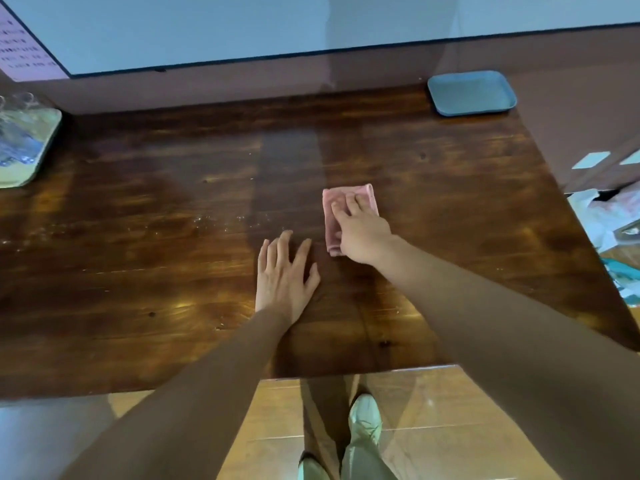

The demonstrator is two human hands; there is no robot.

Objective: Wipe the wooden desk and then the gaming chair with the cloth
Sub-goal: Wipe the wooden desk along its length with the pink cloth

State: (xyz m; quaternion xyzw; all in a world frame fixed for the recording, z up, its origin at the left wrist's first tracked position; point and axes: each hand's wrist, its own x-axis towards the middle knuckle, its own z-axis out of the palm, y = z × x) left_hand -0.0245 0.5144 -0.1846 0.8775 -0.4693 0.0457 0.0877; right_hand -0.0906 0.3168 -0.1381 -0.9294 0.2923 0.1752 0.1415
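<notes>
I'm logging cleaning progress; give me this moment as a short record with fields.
left hand: flat on the wooden desk, fingers spread
right hand: presses the cloth, fingers straight
cloth: pink, folded, right of centre
specks: pale, left of the hands
blue tray: far right corner
pale tray: left edge
gaming chair: not in view

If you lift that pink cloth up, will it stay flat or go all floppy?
Probably floppy: the cloth looks soft and is folded, with rounded edges. It is likely light, since it lies thin under the right hand. It should slide easily on the shiny desk.
</notes>
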